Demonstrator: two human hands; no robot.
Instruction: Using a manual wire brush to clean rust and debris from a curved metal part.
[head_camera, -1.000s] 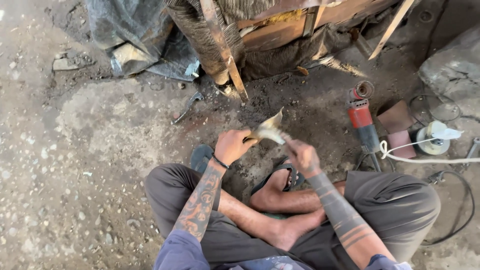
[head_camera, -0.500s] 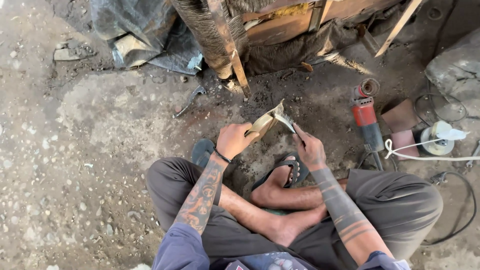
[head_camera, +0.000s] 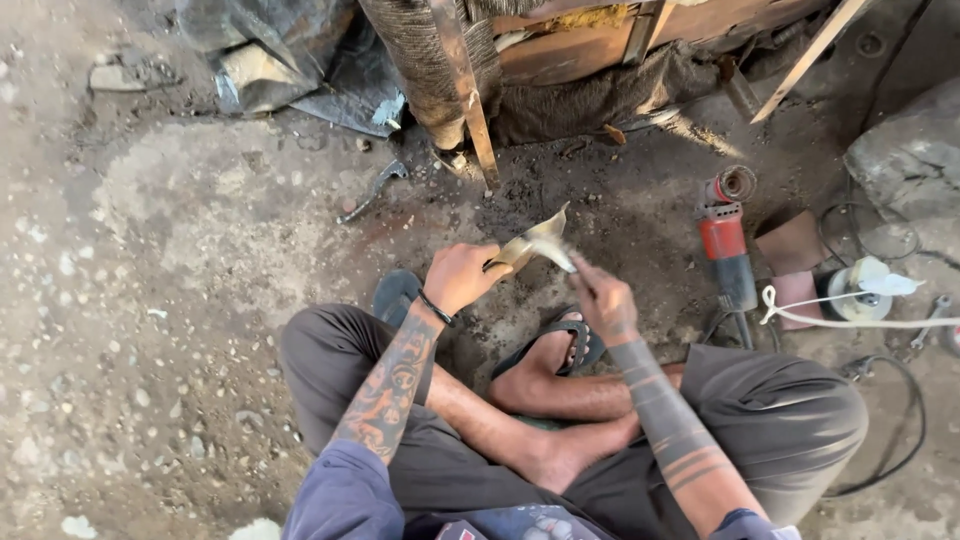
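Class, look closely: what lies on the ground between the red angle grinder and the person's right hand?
In the head view, only bare dark dirt lies between the right hand and the red angle grinder.

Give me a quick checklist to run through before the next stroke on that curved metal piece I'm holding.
1. Left hand grips the curved metal piece firmly: ok, fingers wrapped around its lower end.
2. Right hand holds a tool against the piece: cannot tell, the tool is blurred.
3. Piece held clear of the legs: ok, it sits in front of the crossed legs, above the dirt floor.
4. Feet protected: not ok, one foot in an open sandal, the other bare.
5. Angle grinder out of the way: ok, lying on the floor to the right, untouched.
6. White cord clear of the hands: ok.
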